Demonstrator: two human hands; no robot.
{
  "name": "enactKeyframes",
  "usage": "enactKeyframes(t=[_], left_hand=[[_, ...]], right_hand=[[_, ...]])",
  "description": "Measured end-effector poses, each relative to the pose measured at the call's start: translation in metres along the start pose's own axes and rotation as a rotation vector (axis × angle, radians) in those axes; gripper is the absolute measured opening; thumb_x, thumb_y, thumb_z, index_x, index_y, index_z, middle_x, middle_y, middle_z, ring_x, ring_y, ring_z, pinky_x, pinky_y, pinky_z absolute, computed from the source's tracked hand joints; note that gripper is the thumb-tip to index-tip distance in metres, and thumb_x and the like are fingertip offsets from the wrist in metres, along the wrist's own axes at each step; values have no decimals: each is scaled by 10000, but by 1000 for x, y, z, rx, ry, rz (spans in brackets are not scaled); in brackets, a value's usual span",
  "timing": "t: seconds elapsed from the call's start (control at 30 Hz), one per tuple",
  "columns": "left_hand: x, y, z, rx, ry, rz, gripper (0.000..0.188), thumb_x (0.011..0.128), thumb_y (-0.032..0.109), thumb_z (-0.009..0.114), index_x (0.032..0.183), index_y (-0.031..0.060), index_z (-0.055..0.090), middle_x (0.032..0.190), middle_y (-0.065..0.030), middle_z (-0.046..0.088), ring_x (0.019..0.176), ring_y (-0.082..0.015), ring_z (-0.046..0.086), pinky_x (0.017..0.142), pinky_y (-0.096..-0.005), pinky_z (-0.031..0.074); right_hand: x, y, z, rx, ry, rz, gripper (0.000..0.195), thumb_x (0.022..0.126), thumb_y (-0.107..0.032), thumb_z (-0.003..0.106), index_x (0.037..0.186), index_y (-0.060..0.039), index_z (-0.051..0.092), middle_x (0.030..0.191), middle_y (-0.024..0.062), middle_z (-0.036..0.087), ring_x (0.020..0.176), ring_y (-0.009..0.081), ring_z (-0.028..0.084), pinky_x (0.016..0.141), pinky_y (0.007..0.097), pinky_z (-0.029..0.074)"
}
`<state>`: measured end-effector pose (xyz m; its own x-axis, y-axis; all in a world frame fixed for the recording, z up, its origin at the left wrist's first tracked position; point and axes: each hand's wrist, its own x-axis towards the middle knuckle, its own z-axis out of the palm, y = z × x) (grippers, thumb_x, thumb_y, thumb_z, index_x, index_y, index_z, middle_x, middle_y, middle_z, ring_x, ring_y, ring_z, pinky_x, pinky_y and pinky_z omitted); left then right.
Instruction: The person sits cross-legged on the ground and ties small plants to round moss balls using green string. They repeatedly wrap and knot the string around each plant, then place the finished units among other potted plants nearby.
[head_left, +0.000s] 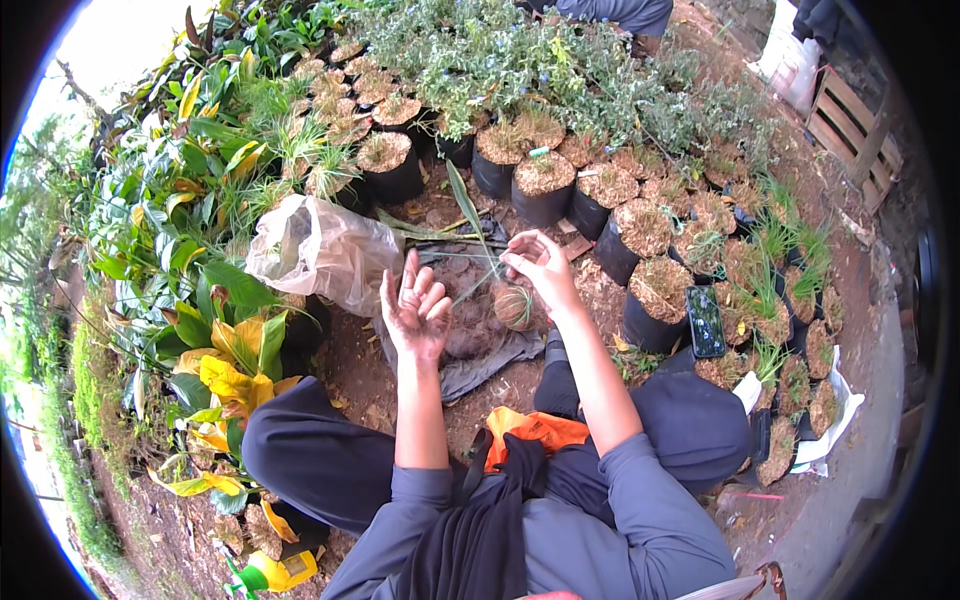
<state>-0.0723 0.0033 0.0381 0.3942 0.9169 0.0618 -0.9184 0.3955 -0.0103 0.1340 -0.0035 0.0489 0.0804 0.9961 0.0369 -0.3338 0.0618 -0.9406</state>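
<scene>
Green twine (469, 256) stretches between my hands above a dark cloth (480, 375) on the soil. My right hand (536, 268) pinches the twine between thumb and fingertips. My left hand (417, 306) is palm up with fingers partly curled; the strand runs at its fingertips, and whether it is gripped there is unclear. Just below my right hand lies a round ball of brown fibre wrapped with green strands (513, 306). A heap of dark brown fibre (469, 330) lies beside it on the cloth. Long green leaves (466, 196) lie at the cloth's far side.
A translucent plastic bag (319, 251) stands at the left, before leafy plants (187, 247). Black grow bags topped with brown mulch (544, 187) curve around the front and right. A phone (706, 321) leans among them. A yellow-green spray bottle (277, 571) lies lower left. Another person (622, 13) is at the top.
</scene>
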Motion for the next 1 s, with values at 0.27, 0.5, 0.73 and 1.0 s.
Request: enactKeyframes(t=[0.27,0.5,0.73,1.0], left_hand=[[-9,12,16,-51,-185,-167,689,914,451,485,1457,132,207,835,-1,392,524,-79,284,409,-198,233],[-12,-12,21,-92,-87,-487,652,934,408,470,1422,39,244,813,-12,369,530,-65,301,372,-151,251],[-9,7,21,-62,-34,-301,404,927,413,479,951,11,507,688,6,402,571,-98,365,572,-257,329],[-10,12,30,60,-23,-32,415,899,443,520,764,57,452,610,15,334,534,-104,327,741,-303,410]], right_hand=[[1,1,-8,-278,-22,-29,228,837,-66,640,1054,-32,581,1004,34,609,880,89,553,775,249,460],[-16,17,34,169,-449,218,245,915,-178,568,1106,-24,567,1082,54,602,1016,128,560,879,275,443],[-9,-29,0,411,-478,241,124,922,-140,541,851,-40,528,676,-30,447,599,77,435,597,225,388],[-4,-36,-7,491,-337,151,114,927,-163,533,887,-58,551,769,20,559,862,180,603,804,308,488]])
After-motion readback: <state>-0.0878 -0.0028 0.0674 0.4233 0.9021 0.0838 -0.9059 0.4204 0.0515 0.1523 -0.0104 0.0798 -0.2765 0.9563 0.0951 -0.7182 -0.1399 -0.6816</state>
